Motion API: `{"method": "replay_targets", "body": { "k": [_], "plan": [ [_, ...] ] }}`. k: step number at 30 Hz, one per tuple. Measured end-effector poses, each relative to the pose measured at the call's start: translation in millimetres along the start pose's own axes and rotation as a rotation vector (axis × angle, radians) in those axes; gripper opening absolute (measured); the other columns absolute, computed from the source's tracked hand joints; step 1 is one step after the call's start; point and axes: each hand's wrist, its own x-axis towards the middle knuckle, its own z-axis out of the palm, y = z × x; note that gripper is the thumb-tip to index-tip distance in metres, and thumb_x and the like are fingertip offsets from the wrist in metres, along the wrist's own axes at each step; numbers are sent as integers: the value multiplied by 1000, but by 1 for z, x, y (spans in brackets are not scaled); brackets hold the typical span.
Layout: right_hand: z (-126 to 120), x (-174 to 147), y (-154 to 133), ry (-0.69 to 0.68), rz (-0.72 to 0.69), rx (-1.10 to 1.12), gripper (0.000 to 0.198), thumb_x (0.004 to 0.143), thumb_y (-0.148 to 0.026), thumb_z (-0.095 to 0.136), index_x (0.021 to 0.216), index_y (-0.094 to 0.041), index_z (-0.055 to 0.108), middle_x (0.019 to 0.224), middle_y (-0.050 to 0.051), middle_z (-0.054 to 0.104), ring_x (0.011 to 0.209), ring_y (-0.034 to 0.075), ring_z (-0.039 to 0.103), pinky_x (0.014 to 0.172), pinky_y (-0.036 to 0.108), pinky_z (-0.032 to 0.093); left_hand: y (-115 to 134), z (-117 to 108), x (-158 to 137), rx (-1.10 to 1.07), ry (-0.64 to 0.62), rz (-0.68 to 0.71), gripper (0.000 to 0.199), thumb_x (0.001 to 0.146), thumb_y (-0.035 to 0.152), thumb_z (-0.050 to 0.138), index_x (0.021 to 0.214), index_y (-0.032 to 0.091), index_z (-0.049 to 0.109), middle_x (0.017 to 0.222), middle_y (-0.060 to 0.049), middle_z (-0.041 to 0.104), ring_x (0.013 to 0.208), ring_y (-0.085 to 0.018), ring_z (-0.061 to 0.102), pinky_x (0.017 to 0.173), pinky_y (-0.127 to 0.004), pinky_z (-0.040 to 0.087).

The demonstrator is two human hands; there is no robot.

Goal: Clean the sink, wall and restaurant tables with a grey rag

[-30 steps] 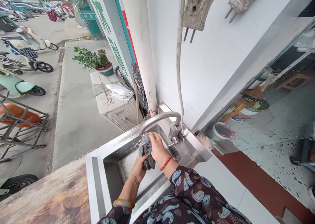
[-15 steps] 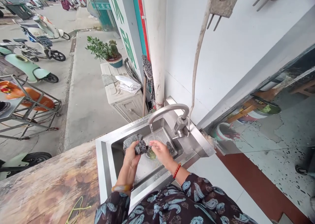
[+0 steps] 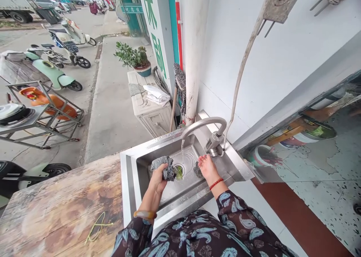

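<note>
A bunched grey cloth is gripped in my left hand over the left part of the steel sink. My right hand is raised near the tap handle, palm turned up and fingers slightly curled, with nothing visible in it. Water runs from the curved tap into the basin, between my two hands. Green scraps lie at the drain. A dark steel-wool scourer sits in the basin, partly hidden behind my right hand.
Left of the sink is a wooden tabletop with a yellow-green string on it. A white pipe and a mop stand behind. A cable with a plug hangs by the wall.
My right hand has moved right, away from the drain and the water, toward the tap handle. My left hand keeps hold of the cloth. The whole view has shifted slightly.
</note>
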Motion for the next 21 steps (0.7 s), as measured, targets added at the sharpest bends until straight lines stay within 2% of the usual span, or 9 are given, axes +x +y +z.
{"method": "replay_targets", "body": {
  "k": [3, 7, 10, 13, 15, 17, 19, 21],
  "plan": [
    [-2, -10, -4, -46, -14, -3, 38, 91, -62, 46, 86, -25, 56, 97, 9, 70, 94, 20, 68, 67, 30, 54, 0, 1, 0, 7, -16, 13, 15, 66, 10, 69, 79, 14, 63, 62, -2, 69, 51, -16, 65, 53, -31, 57],
    [5, -35, 10, -137, 21, -65, 48, 86, -67, 53, 99, -21, 65, 107, 11, 72, 93, 21, 69, 67, 28, 52, -4, 9, -4, 21, -56, 23, 19, 63, 11, 72, 80, 13, 64, 64, -3, 70, 54, -17, 66, 55, -31, 57],
    [28, -56, 25, -204, 63, -87, 57, 85, -72, 52, 108, -22, 65, 108, 10, 73, 93, 21, 69, 70, 30, 53, -14, 20, -15, 27, -112, 19, 23, 62, 14, 74, 84, 13, 67, 67, -4, 72, 58, -18, 67, 60, -32, 56],
    [61, -82, 31, -362, 100, -61, 70, 85, -80, 39, 112, -21, 66, 100, 11, 73, 92, 24, 69, 71, 34, 53, -26, 30, -26, 60, -178, 68, 28, 64, 21, 77, 89, 13, 69, 76, -5, 74, 70, -21, 69, 73, -35, 57],
    [78, -98, 28, -474, 94, -41, 75, 84, -83, 36, 112, -20, 66, 97, 11, 73, 93, 25, 69, 71, 36, 53, -28, 33, -31, 127, -200, 164, 31, 68, 29, 79, 94, 13, 70, 87, -8, 76, 88, -24, 70, 86, -37, 54],
    [86, -113, 21, -548, 50, -37, 69, 82, -81, 47, 112, -22, 65, 100, 10, 73, 95, 24, 68, 72, 34, 52, -24, 30, -30, 216, -166, 335, 36, 69, 33, 81, 99, 16, 70, 106, -10, 74, 111, -28, 65, 101, -39, 47],
    [87, -122, 13, -609, 13, -57, 60, 76, -72, 66, 112, -25, 64, 105, 7, 72, 95, 23, 66, 70, 32, 51, -14, 24, -25, 302, -103, 504, 42, 64, 30, 86, 102, 21, 71, 127, -9, 68, 132, -29, 52, 113, -38, 37],
    [84, -127, 7, -653, 40, -99, 58, 66, -56, 83, 112, -26, 62, 105, 3, 70, 88, 19, 65, 63, 28, 48, -2, 16, -20, 361, -81, 561, 46, 61, 30, 89, 103, 24, 72, 138, -8, 61, 141, -30, 42, 119, -37, 29]
  ]
}}
